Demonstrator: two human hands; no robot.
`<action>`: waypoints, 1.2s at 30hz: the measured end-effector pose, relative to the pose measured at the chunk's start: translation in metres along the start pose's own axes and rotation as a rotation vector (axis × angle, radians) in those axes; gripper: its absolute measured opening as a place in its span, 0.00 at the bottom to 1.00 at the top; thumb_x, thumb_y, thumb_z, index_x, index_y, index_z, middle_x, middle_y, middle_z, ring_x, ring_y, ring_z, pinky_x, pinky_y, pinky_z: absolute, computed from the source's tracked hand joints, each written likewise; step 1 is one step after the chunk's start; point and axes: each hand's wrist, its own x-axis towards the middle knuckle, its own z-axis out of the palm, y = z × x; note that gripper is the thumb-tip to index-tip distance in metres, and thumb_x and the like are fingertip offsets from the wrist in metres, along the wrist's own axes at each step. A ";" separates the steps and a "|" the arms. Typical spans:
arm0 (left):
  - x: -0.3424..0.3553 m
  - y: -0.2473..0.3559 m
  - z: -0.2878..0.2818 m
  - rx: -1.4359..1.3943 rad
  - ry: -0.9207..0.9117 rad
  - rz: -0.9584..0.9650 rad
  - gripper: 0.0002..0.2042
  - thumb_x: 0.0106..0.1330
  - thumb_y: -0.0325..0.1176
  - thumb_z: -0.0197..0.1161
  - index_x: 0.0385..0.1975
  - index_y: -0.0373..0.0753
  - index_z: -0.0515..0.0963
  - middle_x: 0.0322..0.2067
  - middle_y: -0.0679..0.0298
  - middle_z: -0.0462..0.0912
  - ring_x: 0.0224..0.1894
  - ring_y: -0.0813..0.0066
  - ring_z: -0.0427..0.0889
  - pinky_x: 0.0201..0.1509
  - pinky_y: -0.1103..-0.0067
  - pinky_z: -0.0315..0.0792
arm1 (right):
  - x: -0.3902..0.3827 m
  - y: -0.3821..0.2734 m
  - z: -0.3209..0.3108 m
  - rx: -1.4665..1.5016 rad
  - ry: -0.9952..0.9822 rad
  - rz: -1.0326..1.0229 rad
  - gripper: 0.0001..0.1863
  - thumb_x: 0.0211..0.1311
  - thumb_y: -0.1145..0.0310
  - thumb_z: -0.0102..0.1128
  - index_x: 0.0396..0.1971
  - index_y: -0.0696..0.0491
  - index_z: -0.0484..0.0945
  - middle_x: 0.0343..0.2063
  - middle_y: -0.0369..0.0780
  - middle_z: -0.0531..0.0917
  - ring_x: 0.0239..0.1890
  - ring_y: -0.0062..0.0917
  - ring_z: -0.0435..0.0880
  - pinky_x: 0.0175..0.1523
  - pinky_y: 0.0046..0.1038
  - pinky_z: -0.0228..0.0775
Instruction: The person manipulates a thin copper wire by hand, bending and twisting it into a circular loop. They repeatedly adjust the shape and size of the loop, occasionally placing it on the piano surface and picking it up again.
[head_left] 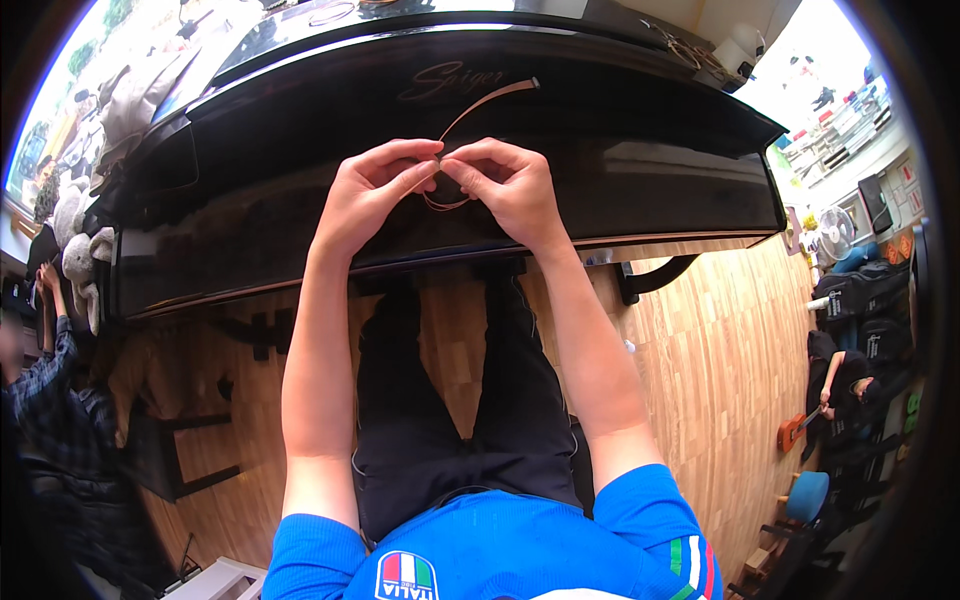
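Observation:
My left hand (362, 198) and my right hand (515, 196) meet fingertip to fingertip above a glossy black piano (620, 120). Both pinch a thin, flat tan strip (487, 101). One length of it curves up and away to the right, ending in a small dark tip. Below the fingers another part hangs in a small loop. The exact spot where the strip passes between my fingertips is hidden. My forearms reach forward over my lap.
Cables (700, 55) lie on the piano's far right. Grey plush toys (75, 245) sit at its left end, near a person in a plaid sleeve (50, 355). At right, another person holds a small orange guitar (792, 432) near a blue stool (806, 496).

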 end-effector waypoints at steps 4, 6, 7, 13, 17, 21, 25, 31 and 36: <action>-0.002 0.004 0.001 -0.027 -0.029 -0.007 0.15 0.66 0.26 0.69 0.52 0.34 0.81 0.40 0.65 0.85 0.43 0.81 0.84 0.50 0.84 0.78 | 0.000 -0.002 -0.002 0.025 -0.012 0.008 0.06 0.63 0.73 0.69 0.39 0.57 0.86 0.33 0.37 0.88 0.37 0.17 0.86 0.44 0.20 0.79; -0.001 0.001 0.003 -0.037 -0.005 0.010 0.13 0.66 0.25 0.69 0.49 0.34 0.82 0.39 0.67 0.84 0.42 0.82 0.84 0.49 0.85 0.78 | 0.000 -0.001 -0.003 -0.002 -0.007 0.007 0.07 0.63 0.73 0.69 0.39 0.57 0.86 0.33 0.37 0.88 0.37 0.18 0.87 0.44 0.20 0.79; -0.001 -0.002 0.003 -0.040 0.010 0.015 0.11 0.65 0.24 0.68 0.47 0.34 0.82 0.38 0.67 0.84 0.41 0.82 0.84 0.48 0.85 0.78 | 0.000 0.000 -0.002 -0.013 -0.007 0.010 0.07 0.63 0.72 0.70 0.39 0.57 0.86 0.33 0.37 0.88 0.37 0.18 0.87 0.44 0.19 0.79; 0.000 -0.019 0.010 0.318 0.177 0.227 0.07 0.63 0.19 0.67 0.38 0.34 0.80 0.36 0.67 0.83 0.39 0.84 0.83 0.45 0.85 0.78 | 0.002 0.000 0.002 0.093 0.030 0.014 0.09 0.65 0.73 0.68 0.42 0.58 0.85 0.31 0.39 0.88 0.33 0.18 0.86 0.39 0.19 0.79; -0.004 -0.011 0.014 0.186 0.295 0.132 0.13 0.63 0.22 0.69 0.48 0.33 0.79 0.42 0.62 0.83 0.36 0.81 0.86 0.42 0.86 0.80 | 0.001 -0.003 0.004 0.099 0.016 0.041 0.10 0.67 0.73 0.65 0.46 0.59 0.83 0.31 0.40 0.88 0.32 0.19 0.86 0.38 0.20 0.80; -0.003 -0.008 0.016 0.072 0.282 0.211 0.21 0.63 0.23 0.71 0.56 0.33 0.75 0.48 0.56 0.81 0.39 0.76 0.87 0.43 0.84 0.82 | 0.002 0.001 0.005 0.080 -0.011 0.047 0.12 0.68 0.73 0.64 0.48 0.60 0.82 0.31 0.41 0.87 0.31 0.21 0.87 0.39 0.22 0.82; -0.002 -0.003 0.016 0.006 0.267 0.176 0.18 0.64 0.23 0.70 0.53 0.31 0.78 0.46 0.57 0.83 0.38 0.77 0.86 0.41 0.84 0.81 | 0.003 -0.001 0.001 0.094 -0.007 0.054 0.10 0.69 0.73 0.62 0.46 0.61 0.81 0.30 0.41 0.87 0.31 0.22 0.87 0.40 0.23 0.83; -0.004 -0.005 0.013 0.075 0.190 0.099 0.10 0.67 0.28 0.68 0.45 0.32 0.83 0.39 0.62 0.86 0.33 0.80 0.83 0.39 0.84 0.78 | 0.003 -0.003 0.002 0.120 0.006 0.064 0.08 0.71 0.72 0.60 0.42 0.60 0.81 0.28 0.40 0.86 0.30 0.22 0.86 0.38 0.22 0.81; -0.003 -0.008 0.007 0.035 0.177 0.116 0.11 0.71 0.30 0.65 0.49 0.34 0.80 0.36 0.62 0.85 0.32 0.78 0.83 0.39 0.83 0.77 | 0.003 -0.003 0.001 0.140 0.009 0.052 0.10 0.71 0.71 0.60 0.45 0.60 0.82 0.28 0.40 0.86 0.29 0.22 0.86 0.38 0.23 0.80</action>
